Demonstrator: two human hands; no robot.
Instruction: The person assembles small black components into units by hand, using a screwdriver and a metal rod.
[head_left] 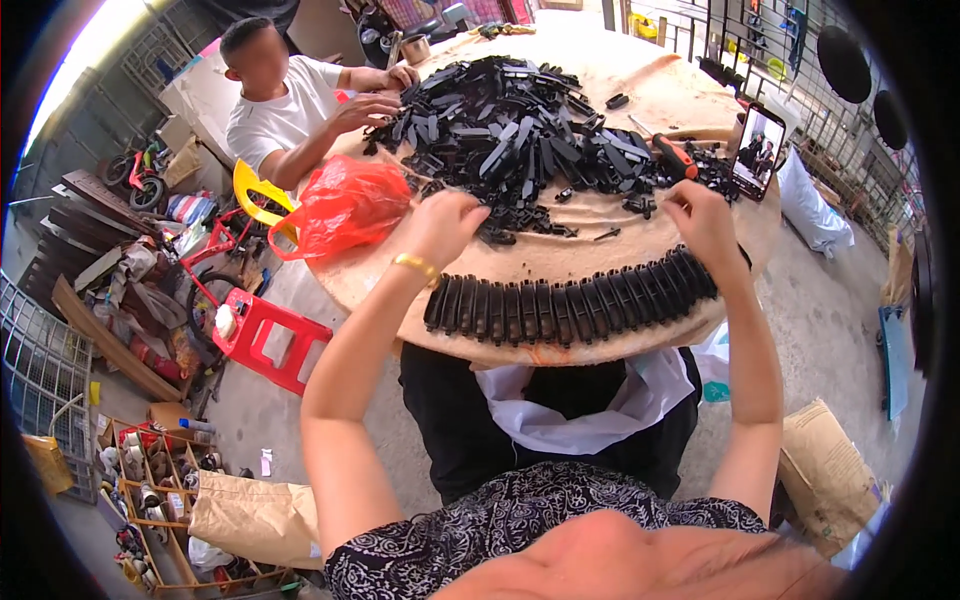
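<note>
My left hand (448, 228), with a gold-coloured band on its wrist, hovers at the near edge of a heap of black plastic pieces (520, 140). Its fingertips are pinched together; whatever is between them is too small to make out. Over the right end of a curved row of black ribbed plastic parts (565, 308) is my right hand (703, 222), its thumb and fingers also closed on something I cannot make out. The row's parts stand side by side along the table's near edge. Small loose black bits (520, 222) lie between the hands.
The round table (680, 95) has a peach-coloured cover. A screwdriver (677, 158) and upright phone (758, 150) are at right, a red plastic bag (350, 208) at left. Across, a person (285, 105) reaches into the heap. A white bag (545, 425) covers my lap; a red stool (270, 338) stands left.
</note>
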